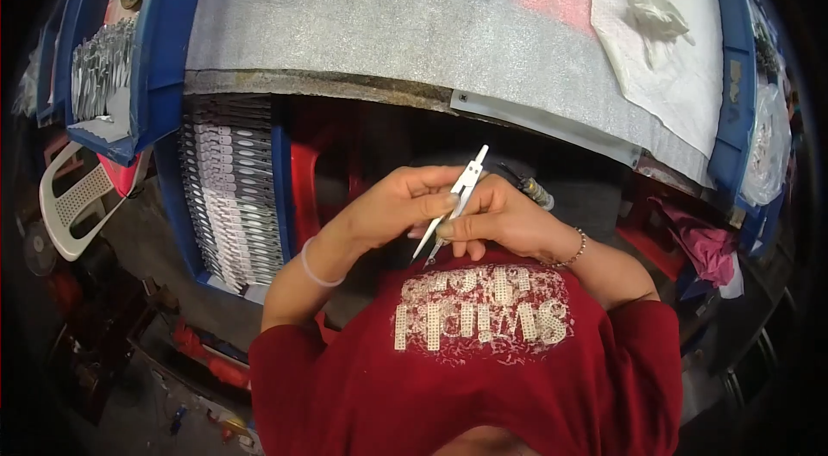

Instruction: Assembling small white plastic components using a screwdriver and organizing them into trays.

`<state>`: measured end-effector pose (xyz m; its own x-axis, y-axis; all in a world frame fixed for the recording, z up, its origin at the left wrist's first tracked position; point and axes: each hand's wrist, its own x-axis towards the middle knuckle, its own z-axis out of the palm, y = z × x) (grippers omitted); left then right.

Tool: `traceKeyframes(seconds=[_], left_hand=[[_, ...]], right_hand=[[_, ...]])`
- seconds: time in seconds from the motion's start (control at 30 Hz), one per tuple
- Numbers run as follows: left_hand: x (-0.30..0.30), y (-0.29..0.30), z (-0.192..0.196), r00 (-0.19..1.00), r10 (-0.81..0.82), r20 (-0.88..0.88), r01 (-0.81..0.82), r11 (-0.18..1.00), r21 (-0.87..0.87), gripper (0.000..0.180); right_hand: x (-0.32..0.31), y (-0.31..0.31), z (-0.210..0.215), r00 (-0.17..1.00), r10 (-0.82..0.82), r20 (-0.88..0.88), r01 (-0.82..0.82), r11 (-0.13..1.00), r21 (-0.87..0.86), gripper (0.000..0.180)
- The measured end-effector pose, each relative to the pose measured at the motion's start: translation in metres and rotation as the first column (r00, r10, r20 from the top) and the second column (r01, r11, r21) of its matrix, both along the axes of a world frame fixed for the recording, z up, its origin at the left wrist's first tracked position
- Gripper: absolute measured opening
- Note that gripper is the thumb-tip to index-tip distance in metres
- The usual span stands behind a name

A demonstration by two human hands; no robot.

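The bench [388,29] spans 12 o'clock, its front edge just beyond the hands. Toward 1 to 2 o'clock a white cloth [621,55] carries a crumpled tissue [657,15], with a blue bin [733,103] beside it. At 9 o'clock a blue tray [177,210] holds packed rows of dark-and-white pieces; a pale plastic chair [65,232] stands past it. A magenta bag [703,240] sits at 3 o'clock.

Near the centre, the left hand [414,202] and right hand [496,219] both grip a white compass [469,176], fingers closed around it, its head tilted toward 1 o'clock.

Pale studded lettering covers the red shirt [345,378] at 5 to 6 o'clock.
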<state>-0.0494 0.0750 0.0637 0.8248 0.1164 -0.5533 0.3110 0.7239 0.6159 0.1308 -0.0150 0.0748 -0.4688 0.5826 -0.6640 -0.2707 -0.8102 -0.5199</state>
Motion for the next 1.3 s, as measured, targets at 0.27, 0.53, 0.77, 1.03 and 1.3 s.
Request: traceKeyframes(seconds=[0.27,0.53,0.77,1.03,1.3], left_hand=[[-0.003,-0.025,-0.048,0.906,0.293,0.304,-0.086,0.833,-0.547,0.034],[-0.006,-0.028,-0.037,0.825,0.455,0.335,-0.235,0.815,-0.53,0.027],[0.002,-0.034,0.029,0.934,0.353,0.047,-0.334,0.824,0.458,0.011],[0.001,-0.054,0.048,0.951,0.306,-0.037,0.095,-0.176,0.98,0.032],[-0.005,-0.057,0.056,0.972,0.215,-0.09,0.129,-0.175,0.976,0.031]], right_hand=[[0.008,-0.011,0.022,0.984,0.062,0.165,-0.083,0.989,0.125,0.02],[0.109,0.025,0.095,-0.093,-0.755,0.648,-0.49,0.602,0.631,0.028],[0.168,0.063,0.07,-0.135,-0.616,0.776,-0.704,0.611,0.363,0.027],[0.01,-0.003,0.052,0.508,-0.527,0.682,-0.668,0.258,0.698,0.033],[0.01,0.0,0.04,0.546,-0.492,0.678,-0.556,0.392,0.733,0.027]])
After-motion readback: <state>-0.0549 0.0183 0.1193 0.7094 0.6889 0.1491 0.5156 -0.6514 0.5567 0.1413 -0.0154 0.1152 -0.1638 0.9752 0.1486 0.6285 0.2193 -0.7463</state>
